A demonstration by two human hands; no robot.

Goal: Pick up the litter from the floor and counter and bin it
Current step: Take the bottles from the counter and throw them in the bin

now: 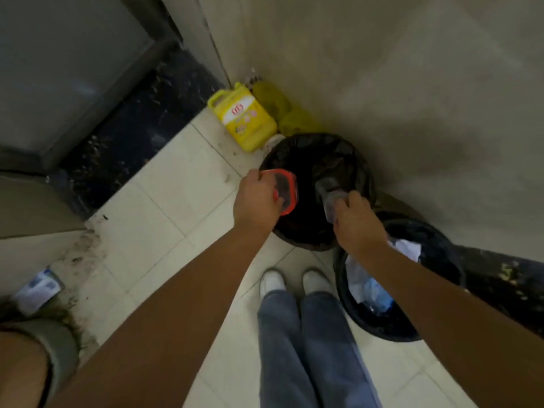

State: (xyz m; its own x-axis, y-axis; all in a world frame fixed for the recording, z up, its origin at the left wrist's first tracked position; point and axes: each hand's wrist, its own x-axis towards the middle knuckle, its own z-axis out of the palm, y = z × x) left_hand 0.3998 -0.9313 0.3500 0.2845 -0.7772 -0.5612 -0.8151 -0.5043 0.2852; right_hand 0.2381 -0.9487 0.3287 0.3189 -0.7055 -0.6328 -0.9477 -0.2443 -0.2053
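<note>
My left hand grips a clear plastic container with an orange-red rim and holds it over the left edge of a black-lined bin. My right hand grips a clear plastic bottle, its far end pointing down into the same bin. A second black-lined bin stands to the right under my right forearm, holding white paper and bluish plastic litter. A crumpled blue-and-white wrapper lies on the floor at the far left.
A yellow jug and a yellow bag stand in the corner behind the bin. The wall runs along the right, with a dark stone threshold and a door at the left. My white shoes stand on pale tiles.
</note>
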